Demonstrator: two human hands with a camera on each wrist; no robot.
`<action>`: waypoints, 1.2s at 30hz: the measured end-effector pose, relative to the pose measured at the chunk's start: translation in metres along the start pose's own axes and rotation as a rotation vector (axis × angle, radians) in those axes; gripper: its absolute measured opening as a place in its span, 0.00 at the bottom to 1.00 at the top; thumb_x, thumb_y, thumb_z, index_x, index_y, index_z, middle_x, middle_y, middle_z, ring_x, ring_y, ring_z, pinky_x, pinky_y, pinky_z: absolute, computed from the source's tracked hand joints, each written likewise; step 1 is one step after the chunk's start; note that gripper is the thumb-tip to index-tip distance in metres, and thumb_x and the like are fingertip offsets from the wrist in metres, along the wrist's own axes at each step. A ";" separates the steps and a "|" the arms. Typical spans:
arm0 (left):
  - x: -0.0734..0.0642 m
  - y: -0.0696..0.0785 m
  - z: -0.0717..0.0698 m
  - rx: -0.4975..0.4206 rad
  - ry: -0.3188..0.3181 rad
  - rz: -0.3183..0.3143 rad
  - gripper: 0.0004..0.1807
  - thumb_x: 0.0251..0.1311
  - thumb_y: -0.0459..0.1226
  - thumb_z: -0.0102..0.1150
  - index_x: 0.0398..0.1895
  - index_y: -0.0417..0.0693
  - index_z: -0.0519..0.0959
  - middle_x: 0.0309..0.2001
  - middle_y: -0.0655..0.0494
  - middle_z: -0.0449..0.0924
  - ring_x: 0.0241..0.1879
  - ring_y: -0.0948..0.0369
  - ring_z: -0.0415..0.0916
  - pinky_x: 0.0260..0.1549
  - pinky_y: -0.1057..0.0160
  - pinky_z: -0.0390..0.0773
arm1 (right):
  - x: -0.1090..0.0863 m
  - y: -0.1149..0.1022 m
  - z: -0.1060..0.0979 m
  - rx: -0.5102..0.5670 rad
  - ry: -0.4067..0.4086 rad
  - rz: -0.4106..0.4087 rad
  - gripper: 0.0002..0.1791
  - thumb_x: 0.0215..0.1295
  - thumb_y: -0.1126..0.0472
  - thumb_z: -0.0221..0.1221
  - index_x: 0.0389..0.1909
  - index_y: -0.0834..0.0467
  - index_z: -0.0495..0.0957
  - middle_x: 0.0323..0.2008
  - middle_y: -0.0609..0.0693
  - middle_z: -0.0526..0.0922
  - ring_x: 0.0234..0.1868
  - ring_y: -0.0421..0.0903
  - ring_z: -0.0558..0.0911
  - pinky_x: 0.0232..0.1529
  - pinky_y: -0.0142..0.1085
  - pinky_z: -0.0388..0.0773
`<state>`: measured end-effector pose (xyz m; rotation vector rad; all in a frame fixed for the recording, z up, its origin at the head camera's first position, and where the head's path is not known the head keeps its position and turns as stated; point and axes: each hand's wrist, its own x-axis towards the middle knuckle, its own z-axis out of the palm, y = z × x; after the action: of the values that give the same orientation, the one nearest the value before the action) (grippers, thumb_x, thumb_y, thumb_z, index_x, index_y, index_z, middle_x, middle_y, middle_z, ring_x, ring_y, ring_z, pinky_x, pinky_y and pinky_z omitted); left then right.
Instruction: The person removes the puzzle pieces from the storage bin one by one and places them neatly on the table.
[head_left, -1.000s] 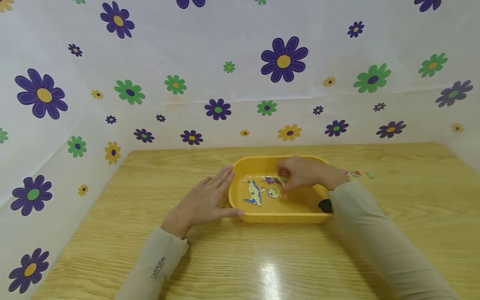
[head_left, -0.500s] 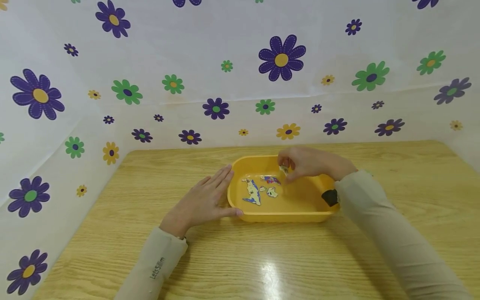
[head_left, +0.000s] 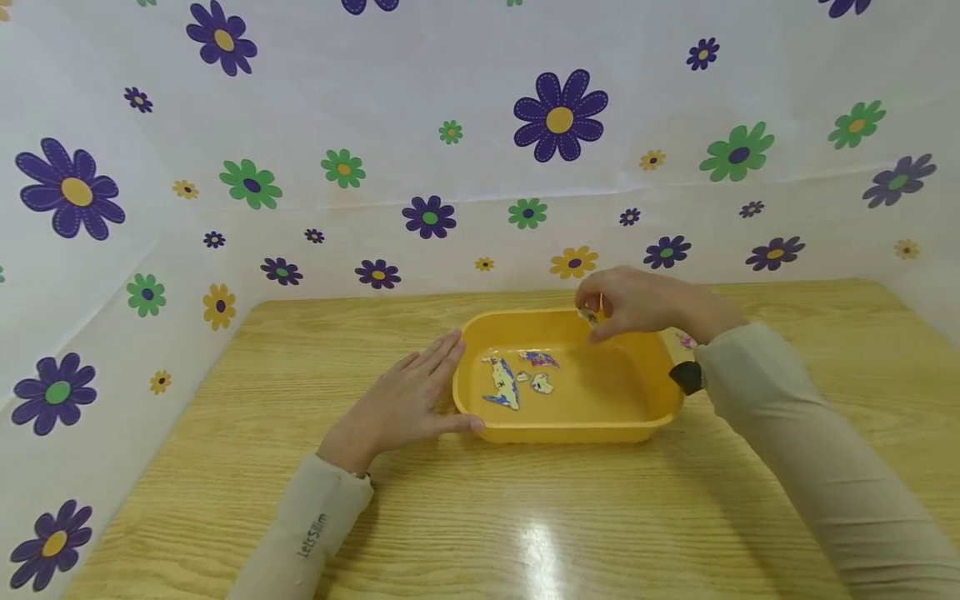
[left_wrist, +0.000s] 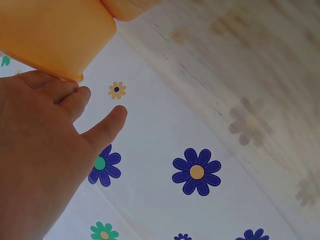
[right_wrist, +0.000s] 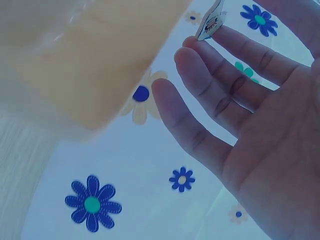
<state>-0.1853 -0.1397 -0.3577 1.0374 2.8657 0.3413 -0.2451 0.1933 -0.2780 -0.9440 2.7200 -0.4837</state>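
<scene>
My right hand (head_left: 648, 302) pinches a small printed cutout piece (head_left: 588, 316) over the back rim of a yellow tray (head_left: 566, 434). In the right wrist view the cutout (right_wrist: 211, 22) is at the index fingertip, its printed face partly showing; the other fingers are spread. My left hand (head_left: 397, 410) rests against the tray's left end, fingers straight and thumb at the front corner. Inside the tray's left half lie a long cream-and-blue cutout (head_left: 503, 385), a blue-and-pink cutout (head_left: 538, 359), a pale cutout (head_left: 542, 383) and a tiny pale one (head_left: 522, 377).
A small pink cutout (head_left: 686, 340) lies on the wooden table (head_left: 450, 517) right of the tray, partly hidden by the right wrist. A dark band (head_left: 686, 377) sits under the right sleeve. Flower-printed white sheeting (head_left: 360, 100) stands behind and on the left.
My right hand has lifted the small cutout from among the pieces in the tray and carried it up and to the right. The left hand stays at the tray's end.
</scene>
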 end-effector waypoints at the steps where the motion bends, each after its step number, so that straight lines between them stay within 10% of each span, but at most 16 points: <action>1: 0.000 0.000 0.000 -0.001 0.000 -0.001 0.59 0.63 0.67 0.57 0.81 0.38 0.45 0.81 0.47 0.37 0.80 0.52 0.38 0.75 0.44 0.49 | -0.001 0.002 -0.001 -0.003 0.004 -0.005 0.21 0.60 0.60 0.72 0.49 0.67 0.80 0.36 0.50 0.80 0.37 0.48 0.76 0.41 0.42 0.80; 36: -0.001 0.000 0.000 0.000 -0.005 0.004 0.59 0.64 0.68 0.55 0.81 0.38 0.44 0.81 0.45 0.39 0.79 0.52 0.40 0.74 0.44 0.50 | -0.048 0.053 -0.018 -0.035 0.063 0.095 0.23 0.59 0.60 0.73 0.52 0.68 0.82 0.49 0.61 0.84 0.41 0.52 0.81 0.41 0.46 0.84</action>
<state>-0.1848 -0.1401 -0.3573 1.0422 2.8597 0.3385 -0.2433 0.2672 -0.2765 -0.8170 2.8232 -0.4566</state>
